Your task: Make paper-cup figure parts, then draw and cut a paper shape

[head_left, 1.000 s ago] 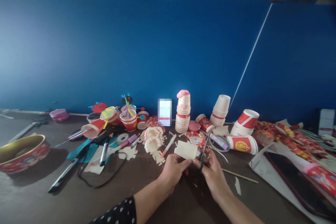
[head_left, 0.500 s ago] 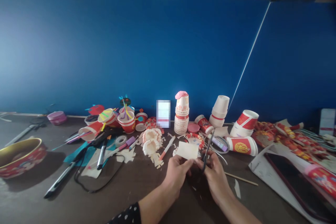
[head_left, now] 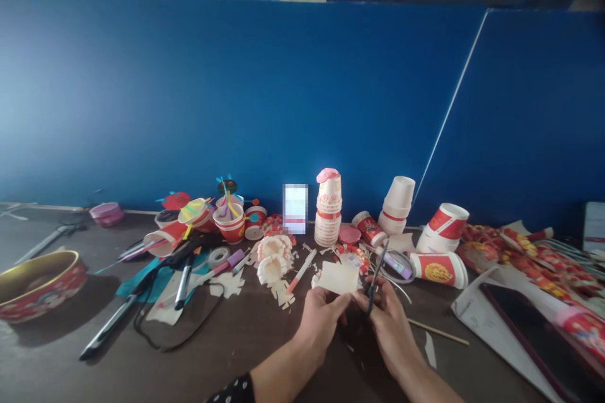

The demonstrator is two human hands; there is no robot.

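Between thumb and fingers, my left hand [head_left: 320,316] pinches the lower edge of a cream-coloured piece of paper [head_left: 339,278]. My right hand [head_left: 384,310] is closed around a pair of scissors [head_left: 373,283] with dark handles, its blades pointing up and away from me. The scissors stand just right of the paper's right edge; I cannot tell whether the blades touch it. Behind the paper lies a ring of red and white cup pieces [head_left: 362,258]. A white marker with an orange end [head_left: 301,271] rests to the left.
A tall stack of paper cups [head_left: 328,227] stands behind my hands. More cups [head_left: 439,269] lie at right, near a dark phone [head_left: 524,334] on white paper. At left are a glue gun [head_left: 118,308], tape roll [head_left: 218,256] and red-gold bowl [head_left: 42,293]. A wooden stick [head_left: 439,331] lies right.
The whole view has shifted slightly, so things sit a little lower. Both hands keep their hold on the paper and the scissors, with hardly any movement between them.
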